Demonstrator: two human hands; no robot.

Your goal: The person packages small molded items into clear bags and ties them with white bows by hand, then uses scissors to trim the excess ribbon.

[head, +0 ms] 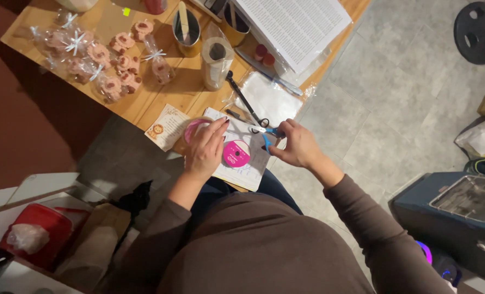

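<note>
Both hands: right (297, 146) holds scissors (265, 132), left (204, 151) on spool (236, 153).

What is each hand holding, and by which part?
Right hand: blue scissors, by the handles. Left hand: rests on a pink spool; grip unclear.

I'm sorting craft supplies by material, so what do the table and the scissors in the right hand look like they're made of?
Table: looks like wood, pale, with visible grain lines. Scissors in the right hand: blue handles, probably plastic; blades seem shiny metal, though small here.
</note>
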